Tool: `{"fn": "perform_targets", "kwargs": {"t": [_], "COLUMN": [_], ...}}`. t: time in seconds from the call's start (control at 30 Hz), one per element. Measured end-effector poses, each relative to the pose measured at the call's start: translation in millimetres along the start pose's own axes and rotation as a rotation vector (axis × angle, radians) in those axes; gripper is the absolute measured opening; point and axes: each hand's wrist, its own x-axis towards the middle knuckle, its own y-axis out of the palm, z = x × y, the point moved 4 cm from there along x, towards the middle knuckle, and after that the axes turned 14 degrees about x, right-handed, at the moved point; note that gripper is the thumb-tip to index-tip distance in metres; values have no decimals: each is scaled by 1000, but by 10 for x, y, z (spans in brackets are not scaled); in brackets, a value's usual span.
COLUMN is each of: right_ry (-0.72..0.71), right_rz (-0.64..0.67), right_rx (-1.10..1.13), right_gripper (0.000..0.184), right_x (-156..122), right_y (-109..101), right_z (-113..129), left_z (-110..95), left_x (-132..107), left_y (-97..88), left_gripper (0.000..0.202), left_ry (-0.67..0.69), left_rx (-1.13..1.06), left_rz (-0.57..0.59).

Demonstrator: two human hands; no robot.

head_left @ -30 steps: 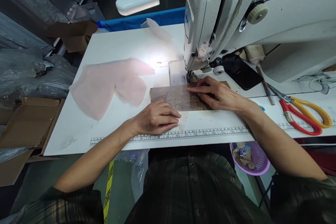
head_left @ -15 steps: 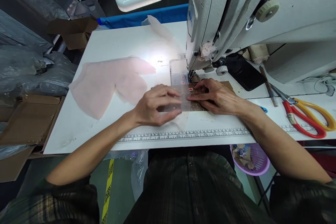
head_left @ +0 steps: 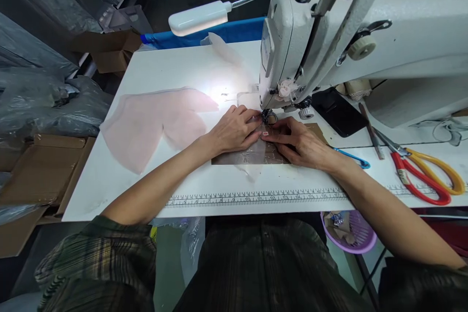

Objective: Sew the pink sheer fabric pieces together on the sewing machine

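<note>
My left hand (head_left: pixel 236 130) lies on a strip of sheer pale fabric (head_left: pixel 252 155), its fingers stretched out beside the presser foot (head_left: pixel 267 116) of a white sewing machine (head_left: pixel 283 44). Under the strip is a brown sheet (head_left: pixel 228 158). From the other side my right hand (head_left: pixel 298 144) reaches over the sheet, fingers apart and pressing down. One of its fingertips touches a small red-and-white label (head_left: pixel 264 133) just in front of the presser foot. The right palm is hidden from above.
Pale pink sheer cut pieces (head_left: pixel 142 124) lie left on the white table (head_left: pixel 109 200). A lamp (head_left: pixel 200 18) hangs above. Toward the right are a black phone (head_left: pixel 338 111), blue tweezers (head_left: pixel 353 156), and scissors (head_left: pixel 420 175). A purple basket (head_left: pixel 360 234) sits below the table edge.
My left hand has moved right and come down onto the sheer strip near the presser foot. My right hand stays by the label. The camera view has shifted slightly.
</note>
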Motion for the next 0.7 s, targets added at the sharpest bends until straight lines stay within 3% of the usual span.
{"fn": "perform_targets", "kwargs": {"t": [0.23, 0.7], "right_ry": [29, 68], "right_rz": [-3, 4], "right_rx": [13, 23], "right_gripper": [34, 34], "right_x": [-5, -6], "right_y": [-7, -16], "right_z": [5, 26], "left_z": [60, 82], "left_x": [-76, -85], "left_y": [27, 96], "left_gripper": [48, 47], "left_ry": [3, -13], "left_rx": [-95, -227], "left_rz": [-8, -40]}}
